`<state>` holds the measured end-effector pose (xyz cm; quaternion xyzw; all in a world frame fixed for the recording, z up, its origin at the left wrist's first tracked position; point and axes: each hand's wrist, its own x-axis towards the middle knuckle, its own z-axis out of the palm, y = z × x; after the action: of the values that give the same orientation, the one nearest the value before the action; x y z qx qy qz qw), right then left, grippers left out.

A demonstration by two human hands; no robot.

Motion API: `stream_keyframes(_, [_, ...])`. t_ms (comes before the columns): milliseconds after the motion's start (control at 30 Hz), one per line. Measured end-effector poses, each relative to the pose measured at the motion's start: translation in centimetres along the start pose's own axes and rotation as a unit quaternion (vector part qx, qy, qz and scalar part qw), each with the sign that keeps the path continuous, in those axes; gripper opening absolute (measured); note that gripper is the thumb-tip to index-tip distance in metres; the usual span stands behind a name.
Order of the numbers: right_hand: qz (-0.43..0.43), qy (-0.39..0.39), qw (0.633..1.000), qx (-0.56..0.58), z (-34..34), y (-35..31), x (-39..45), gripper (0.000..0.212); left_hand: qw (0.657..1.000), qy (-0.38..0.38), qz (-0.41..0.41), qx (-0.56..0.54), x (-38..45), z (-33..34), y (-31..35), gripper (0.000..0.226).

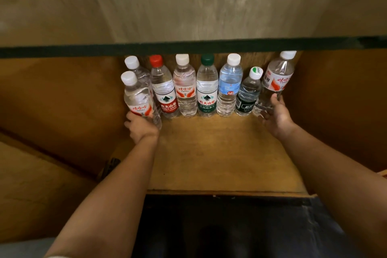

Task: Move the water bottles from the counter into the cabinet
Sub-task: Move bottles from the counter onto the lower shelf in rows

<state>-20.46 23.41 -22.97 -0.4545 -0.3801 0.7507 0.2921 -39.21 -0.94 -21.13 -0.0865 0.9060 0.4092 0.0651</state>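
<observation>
Both my arms reach into the cabinet (pixel 219 153), under the edge of the surface (pixel 188 47), and I am at the placing step. My left hand (pixel 140 125) has its grip wrapped low around a white-capped bottle (pixel 137 98) at the left end, standing just in front of another white-capped one (pixel 136 69). My right hand (pixel 276 115) has a looser grip: thumb and fingers curl about the base of the tall bottle (pixel 276 81) at the right end, which leans a little to the right.

Between them a row stands upright against the back wall: the red-capped bottle (pixel 164 90), a clear one with a red label (pixel 185 90), the green-capped bottle (pixel 207 90), the blue-labelled bottle (pixel 229 88) and a short dark-labelled bottle (pixel 249 94), each just beside its neighbour.

I judge the task nearly done. Next I should settle both end bottles flat on the shelf floor, straighten the right one, then let go without knocking the neighbours.
</observation>
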Motion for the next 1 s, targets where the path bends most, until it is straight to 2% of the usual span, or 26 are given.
stream_keyframes(100, [0.004, 0.004, 1.000, 0.019, 0.0, -0.1, 0.0, 0.044, 1.000, -0.007, -0.013, -0.005, 0.1, 0.4, 0.1, 0.056])
stream_keyframes(200, [0.004, -0.002, 0.999, 0.033, -0.1, -0.1, -0.1, 0.045, 0.999, -0.013, -0.004, 0.036, 0.3, 0.7, -0.1, 0.043])
stream_keyframes(233, [0.003, -0.004, 0.999, 0.039, -0.1, -0.1, -0.1, 0.045, 1.000, -0.012, -0.013, 0.010, 0.2, 0.9, -0.1, 0.039])
stream_keyframes(300, [0.005, -0.002, 0.999, 0.052, -0.2, 0.0, -0.1, 0.047, 0.988, -0.013, -0.087, -0.129, -0.4, 1.0, 0.3, 0.040])
stream_keyframes(367, [0.011, -0.001, 0.998, 0.066, -0.3, 0.1, 0.0, 0.050, 0.932, -0.050, -0.181, -0.311, -0.9, 0.9, 0.8, 0.044])
stream_keyframes(433, [0.017, -0.002, 0.997, 0.074, -0.3, 0.2, 0.1, 0.051, 0.842, -0.094, -0.246, -0.471, -1.0, 0.6, 1.4, 0.047])
stream_keyframes(467, [0.018, -0.003, 0.997, 0.078, -0.4, 0.2, 0.1, 0.052, 0.806, -0.097, -0.261, -0.522, -0.9, 0.4, 1.7, 0.048])
stream_keyframes(500, [0.019, -0.005, 0.996, 0.081, -0.4, 0.2, 0.1, 0.052, 0.788, -0.092, -0.266, -0.548, -0.9, 0.2, 1.9, 0.047])
stream_keyframes(633, [0.030, -0.018, 0.996, 0.087, -0.3, -0.1, 0.0, 0.050, 0.760, -0.078, -0.256, -0.593, -0.1, -0.1, 1.7, 0.039])
stream_keyframes(1000, [0.037, -0.036, 0.983, 0.179, 0.2, -0.7, -0.4, 0.043, 0.738, -0.071, -0.269, -0.615, -0.2, -0.4, 1.8, 0.045])
